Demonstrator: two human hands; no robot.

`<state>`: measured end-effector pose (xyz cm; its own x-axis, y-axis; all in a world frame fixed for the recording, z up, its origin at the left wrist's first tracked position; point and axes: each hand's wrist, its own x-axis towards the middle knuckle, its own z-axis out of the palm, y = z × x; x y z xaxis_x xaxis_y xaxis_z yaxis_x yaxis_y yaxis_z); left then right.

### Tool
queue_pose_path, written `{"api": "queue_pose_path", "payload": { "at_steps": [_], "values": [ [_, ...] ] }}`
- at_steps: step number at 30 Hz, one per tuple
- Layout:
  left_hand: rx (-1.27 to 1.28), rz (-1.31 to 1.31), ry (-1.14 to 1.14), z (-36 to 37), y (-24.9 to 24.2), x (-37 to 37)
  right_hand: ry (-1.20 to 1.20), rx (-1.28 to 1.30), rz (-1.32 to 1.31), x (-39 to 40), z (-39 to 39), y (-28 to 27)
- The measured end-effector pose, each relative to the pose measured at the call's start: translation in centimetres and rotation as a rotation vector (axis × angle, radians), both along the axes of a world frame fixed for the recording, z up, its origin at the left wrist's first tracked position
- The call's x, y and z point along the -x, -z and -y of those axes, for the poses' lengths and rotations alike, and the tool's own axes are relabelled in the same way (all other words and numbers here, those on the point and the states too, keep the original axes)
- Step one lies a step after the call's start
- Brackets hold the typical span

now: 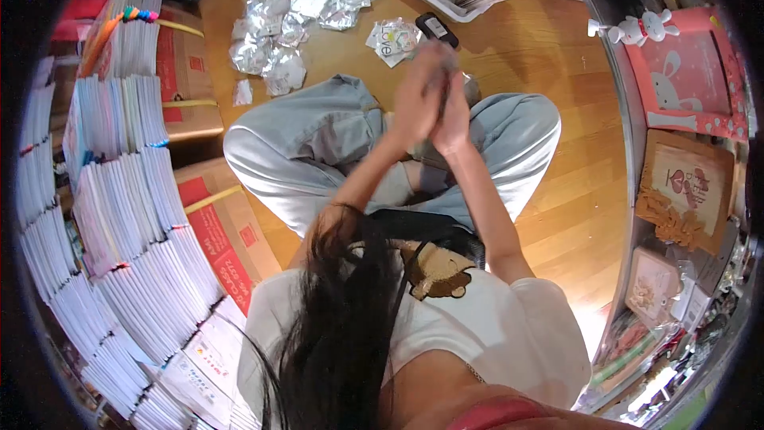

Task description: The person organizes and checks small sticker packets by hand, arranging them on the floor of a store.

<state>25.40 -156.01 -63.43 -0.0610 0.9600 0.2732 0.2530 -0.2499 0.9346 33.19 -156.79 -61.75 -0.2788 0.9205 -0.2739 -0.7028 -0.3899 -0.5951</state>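
Observation:
My left hand [417,99] and my right hand [453,119] are brought together in front of my crossed legs, palms facing and fingers pointing away from me. Something dark or greyish shows at the fingertips, but blur and the hands themselves hide what it is. Just beyond the fingertips lies a small black object with a white label [435,28]. Beside it, to the left, is a small stack of printed cards or packets [392,40], the top one reading "Love". Farther left, a heap of shiny silver packets [296,12] spreads over the wooden floor.
A white tray of upright packets [458,13] stands at the far side. Tall stacks of booklets [151,295] and cardboard boxes [227,223] line the left. On the right, a shelf holds a pink bunny frame [684,76] and a brown frame [686,183].

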Motion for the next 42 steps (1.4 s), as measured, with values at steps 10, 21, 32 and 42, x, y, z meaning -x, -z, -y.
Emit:
{"api": "queue_pose_path", "payload": {
  "at_steps": [10,21,32,42],
  "values": [
    [0.128,-0.034,-0.137,-3.0,-2.9,0.5,-0.058,-0.072,0.065,0.8,0.4,0.1],
    [0.203,0.138,-0.095,0.9,-3.9,1.1,-0.032,-0.371,0.438,0.6,4.0,-2.4],
    [-0.07,-0.137,0.094,6.7,-4.7,2.1,-0.028,-0.147,0.189,2.0,6.2,-3.2],
    [0.316,0.503,-0.056,4.8,-4.2,3.6,0.028,-0.357,0.793,3.4,7.4,-1.9]
  ]
}}
